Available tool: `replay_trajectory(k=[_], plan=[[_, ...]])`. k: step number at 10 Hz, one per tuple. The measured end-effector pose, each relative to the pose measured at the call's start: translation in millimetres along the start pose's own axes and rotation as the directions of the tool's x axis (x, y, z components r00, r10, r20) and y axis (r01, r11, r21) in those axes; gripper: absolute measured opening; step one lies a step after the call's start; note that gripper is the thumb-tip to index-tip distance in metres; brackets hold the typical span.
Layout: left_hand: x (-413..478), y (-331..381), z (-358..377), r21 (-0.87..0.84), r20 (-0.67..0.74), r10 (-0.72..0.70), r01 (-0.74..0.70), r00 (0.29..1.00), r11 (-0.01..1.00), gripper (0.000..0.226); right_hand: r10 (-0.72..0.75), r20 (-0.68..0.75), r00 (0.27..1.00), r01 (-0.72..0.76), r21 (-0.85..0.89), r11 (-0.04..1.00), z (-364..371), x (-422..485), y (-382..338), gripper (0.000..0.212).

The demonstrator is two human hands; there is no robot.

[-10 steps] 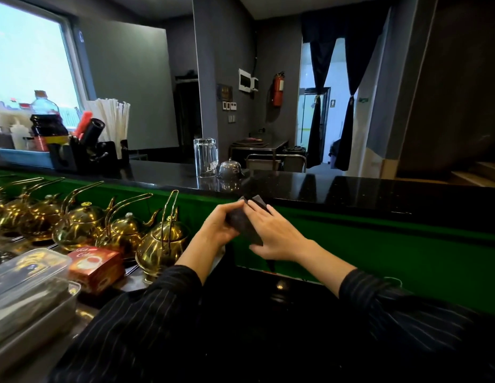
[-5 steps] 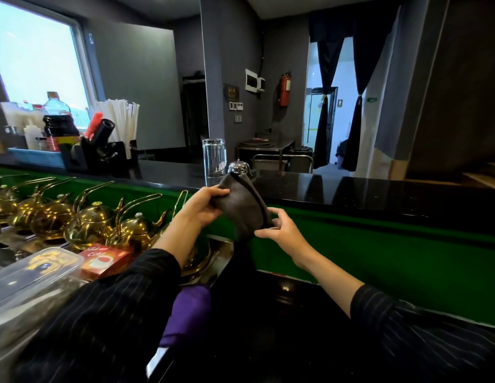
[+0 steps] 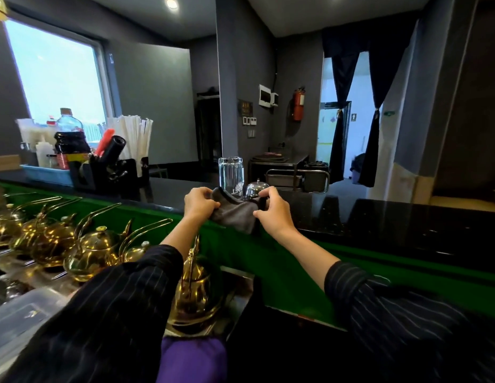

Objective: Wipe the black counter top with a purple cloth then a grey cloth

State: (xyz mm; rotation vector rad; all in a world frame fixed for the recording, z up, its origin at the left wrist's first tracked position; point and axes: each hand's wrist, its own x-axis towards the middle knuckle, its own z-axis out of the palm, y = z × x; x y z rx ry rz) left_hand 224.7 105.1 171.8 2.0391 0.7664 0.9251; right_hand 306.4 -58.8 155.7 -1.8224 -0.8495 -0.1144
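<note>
A grey cloth (image 3: 235,214) with a dark edge is stretched between both hands just above the near edge of the black counter top (image 3: 406,219). My left hand (image 3: 199,202) grips its left end, my right hand (image 3: 271,211) pinches its right end. A purple cloth (image 3: 193,357) lies low at the bottom centre, below my left sleeve, partly hidden.
An upturned clear glass (image 3: 230,172) and a small metal bell (image 3: 257,187) stand on the counter just behind the cloth. A black holder with straws and bottles (image 3: 108,167) sits at the left. Several brass teapots (image 3: 94,250) line the lower shelf at the left.
Both hands have risen and moved apart, spreading the grey cloth out flat toward the counter edge. The view has tilted up and the purple cloth has come into sight below.
</note>
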Motion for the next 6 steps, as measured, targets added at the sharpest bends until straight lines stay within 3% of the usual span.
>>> replay_trajectory(k=[1,2,3,4,5,6], plan=[[19.7,-5.4,5.9,0.150,0.013,0.088,-0.089,0.996,0.985,0.043,-0.052,-0.039,0.998,0.047,-0.105,0.993,15.5,26.9,2.0,0.025],[39.9,-14.7,12.4,0.197,0.028,0.108,-0.111,0.994,0.974,0.059,-0.032,-0.018,0.999,0.027,-0.241,0.970,27.9,49.8,6.2,0.021],[49.8,-22.1,17.0,0.226,0.041,0.121,-0.128,0.992,0.966,0.057,-0.015,0.052,0.999,0.038,-0.471,0.881,36.1,56.8,11.1,0.022],[47.8,-20.7,15.4,0.432,0.008,0.120,-0.112,0.993,0.895,0.038,-0.078,0.078,0.994,0.110,-0.626,0.772,34.0,44.4,12.4,0.022],[38.6,-17.4,16.4,0.623,-0.035,0.211,-0.144,0.977,0.769,0.028,-0.015,0.172,0.985,0.128,-0.668,0.733,25.1,30.9,12.2,0.028],[25.7,-7.7,22.8,0.629,0.020,0.261,-0.215,0.965,0.747,0.031,0.109,0.268,0.957,0.055,-0.539,0.841,10.9,25.2,8.1,0.040]])
